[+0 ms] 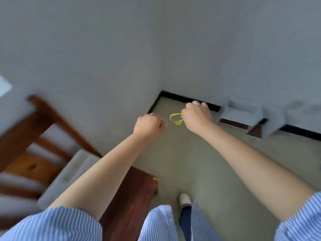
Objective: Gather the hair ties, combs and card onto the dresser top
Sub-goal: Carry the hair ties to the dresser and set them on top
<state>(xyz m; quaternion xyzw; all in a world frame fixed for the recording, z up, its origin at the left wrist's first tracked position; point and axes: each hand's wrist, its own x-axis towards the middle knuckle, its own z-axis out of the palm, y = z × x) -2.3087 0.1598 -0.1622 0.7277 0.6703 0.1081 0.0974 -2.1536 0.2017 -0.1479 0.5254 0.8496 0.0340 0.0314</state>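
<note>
My right hand [197, 117] is held out in front of me, fingers closed on a thin yellow-green hair tie [176, 118] that dangles to its left. My left hand [149, 126] is beside it, a little lower, curled into a loose fist; something small and pale shows at its fingertips, too blurred to name. Both hands are in the air above the floor, a short gap apart. No comb or card shows in view. A white low piece of furniture [243, 113] stands against the right wall, blurred.
A wooden bed frame [43, 129] with a pale mattress [69, 173] is at the left, its dark footboard [137, 192] near my legs. Beige floor [199, 162] runs ahead to the room's corner with a black skirting [175, 96]. My foot [184, 200] is below.
</note>
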